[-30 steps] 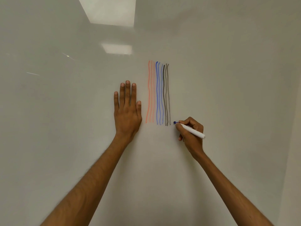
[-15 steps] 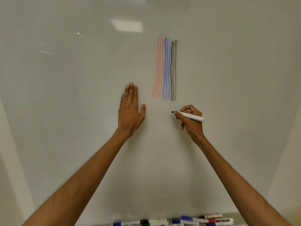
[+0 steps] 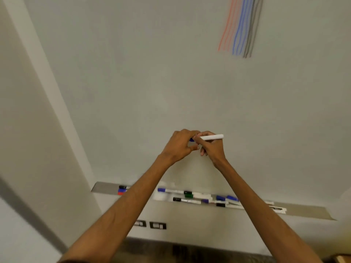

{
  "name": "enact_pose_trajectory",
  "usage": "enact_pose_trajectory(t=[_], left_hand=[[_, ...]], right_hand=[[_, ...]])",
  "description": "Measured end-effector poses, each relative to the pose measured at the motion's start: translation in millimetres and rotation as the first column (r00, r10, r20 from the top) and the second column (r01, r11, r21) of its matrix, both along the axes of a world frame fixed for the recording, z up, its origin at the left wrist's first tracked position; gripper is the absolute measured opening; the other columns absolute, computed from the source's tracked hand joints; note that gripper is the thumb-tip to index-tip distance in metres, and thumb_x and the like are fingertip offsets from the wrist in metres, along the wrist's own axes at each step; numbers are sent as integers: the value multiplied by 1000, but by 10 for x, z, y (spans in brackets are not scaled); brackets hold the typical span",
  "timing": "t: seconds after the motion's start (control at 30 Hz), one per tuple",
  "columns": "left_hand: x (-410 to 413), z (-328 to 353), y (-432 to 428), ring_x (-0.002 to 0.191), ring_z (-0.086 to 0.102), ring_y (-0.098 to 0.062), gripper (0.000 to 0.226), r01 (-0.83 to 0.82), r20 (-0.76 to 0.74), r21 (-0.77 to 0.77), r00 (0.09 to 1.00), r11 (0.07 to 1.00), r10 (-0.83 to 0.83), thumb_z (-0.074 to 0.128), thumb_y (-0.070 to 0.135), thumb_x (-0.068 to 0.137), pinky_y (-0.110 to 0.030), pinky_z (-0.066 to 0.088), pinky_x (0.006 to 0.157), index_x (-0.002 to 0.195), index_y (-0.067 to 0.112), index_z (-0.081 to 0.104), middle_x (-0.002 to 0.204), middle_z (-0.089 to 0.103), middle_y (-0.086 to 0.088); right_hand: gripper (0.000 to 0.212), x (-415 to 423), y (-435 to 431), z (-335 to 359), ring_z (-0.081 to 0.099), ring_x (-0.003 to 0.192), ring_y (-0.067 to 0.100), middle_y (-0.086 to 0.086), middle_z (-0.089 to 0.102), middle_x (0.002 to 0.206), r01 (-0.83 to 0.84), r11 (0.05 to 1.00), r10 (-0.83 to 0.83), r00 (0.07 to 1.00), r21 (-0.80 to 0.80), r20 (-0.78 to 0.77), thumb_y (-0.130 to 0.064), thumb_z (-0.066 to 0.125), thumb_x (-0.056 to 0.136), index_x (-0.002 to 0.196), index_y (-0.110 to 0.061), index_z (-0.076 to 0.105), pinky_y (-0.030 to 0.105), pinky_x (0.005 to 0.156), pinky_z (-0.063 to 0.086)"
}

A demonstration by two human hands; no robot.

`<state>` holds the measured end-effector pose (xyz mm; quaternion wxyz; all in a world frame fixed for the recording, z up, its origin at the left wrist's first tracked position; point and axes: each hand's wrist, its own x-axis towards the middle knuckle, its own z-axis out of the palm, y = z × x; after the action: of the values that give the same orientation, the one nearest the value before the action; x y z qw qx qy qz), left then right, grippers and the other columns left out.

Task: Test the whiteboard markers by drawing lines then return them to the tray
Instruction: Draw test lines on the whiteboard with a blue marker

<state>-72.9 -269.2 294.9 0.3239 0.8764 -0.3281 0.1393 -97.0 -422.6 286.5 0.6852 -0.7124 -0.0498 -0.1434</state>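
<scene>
A white marker (image 3: 211, 137) with a blue end lies level in front of the whiteboard (image 3: 144, 76), barrel pointing right. My right hand (image 3: 211, 149) grips its barrel. My left hand (image 3: 179, 145) meets it from the left, fingers curled around the marker's blue end, which is mostly hidden. Wavy orange, blue and black test lines (image 3: 241, 27) sit blurred at the board's upper right. Below my hands, the metal tray (image 3: 106, 186) along the board's bottom edge holds several markers (image 3: 190, 195) with blue, black, green and red caps. My forearms cover part of it.
A pale wall panel (image 3: 34, 114) runs down the left of the board. Two wall sockets (image 3: 157, 225) sit under the tray. A dark strip crosses the bottom of the view.
The view has tipped down, bringing the tray fully into sight. My left hand has left the board and come onto the marker's blue end. My right hand has lowered with the marker.
</scene>
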Motion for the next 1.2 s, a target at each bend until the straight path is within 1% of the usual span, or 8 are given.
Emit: enact_pose_trajectory(t=[0.2, 0.3, 0.4, 0.53, 0.67, 0.83, 1.07, 1.2], left_hand=[[-237, -723, 570, 79, 62, -12, 28, -126, -303, -46, 947, 991, 106, 74, 19, 87, -18, 46, 73, 115, 17, 72, 91, 73, 2], [-397, -1092, 919, 82, 67, -16, 29, -240, -400, -47, 894, 970, 202, 74, 21, 87, -28, 53, 79, 115, 16, 74, 96, 76, -2], [-578, -1407, 1246, 82, 68, -18, 22, -323, -473, 17, 831, 946, 293, 73, 20, 88, -35, 56, 80, 109, 14, 76, 96, 76, -4], [-892, -1745, 1670, 76, 60, -13, 19, -454, -526, 78, 737, 888, 423, 76, 20, 86, -15, 42, 67, 103, 12, 75, 92, 73, -5], [-1204, -2071, 2166, 73, 63, -14, 16, -526, -561, 169, 644, 834, 520, 80, 20, 81, -24, 46, 70, 96, 16, 77, 85, 73, -1], [-1609, -2405, 2652, 78, 65, -15, 19, -583, -569, 302, 525, 754, 633, 80, 21, 77, -26, 47, 76, 95, 23, 78, 85, 75, 2], [-1958, -2642, 3093, 87, 69, -18, 23, -636, -562, 390, 407, 665, 720, 76, 21, 75, -30, 47, 86, 97, 29, 77, 89, 76, 3], [-2134, -2803, 3322, 117, 59, -17, 36, -618, -539, 499, 327, 608, 776, 74, 40, 75, -38, 35, 98, 110, 31, 72, 113, 71, 6]], right_hand=[[12, 11, 415, -765, 51, 40, 21, 9, 73, 74, -189, 979, 163, 954, -82, -252, -22, 69, 93, 95, -11, 73, 22, 37, 38], [22, -47, 669, -1102, 50, 42, 22, 13, 76, 85, -290, 954, 247, 904, -76, -350, -23, 66, 94, 105, -5, 73, 23, 40, 38], [16, -165, 934, -1400, 57, 49, 19, 14, 74, 83, -329, 943, 283, 873, -53, -398, -19, 73, 89, 100, -8, 75, 26, 45, 43], [10, -286, 1317, -1732, 63, 60, 20, 6, 74, 80, -428, 899, 346, 823, -90, -450, -20, 78, 85, 94, -16, 77, 25, 51, 48], [14, -343, 1683, -2044, 65, 61, 10, 2, 74, 80, -610, 752, 453, 753, -248, -478, -20, 78, 84, 97, -16, 77, 19, 54, 49], [18, -480, 2277, -2465, 70, 80, 8, -8, 74, 88, -733, 562, 489, 668, -384, -560, -31, 81, 79, 96, -28, 77, 21, 73, 56], [20, -659, 3057, -2844, 69, 84, 7, -7, 76, 92, -848, 365, 601, 529, -384, -599, -30, 77, 82, 100, -23, 78, 26, 76, 55], [46, -741, 3323, -3021, 66, 104, 8, -5, 73, 114, -870, 249, 620, 481, -425, -620, -44, 76, 80, 120, -23, 71, 27, 93, 52]])
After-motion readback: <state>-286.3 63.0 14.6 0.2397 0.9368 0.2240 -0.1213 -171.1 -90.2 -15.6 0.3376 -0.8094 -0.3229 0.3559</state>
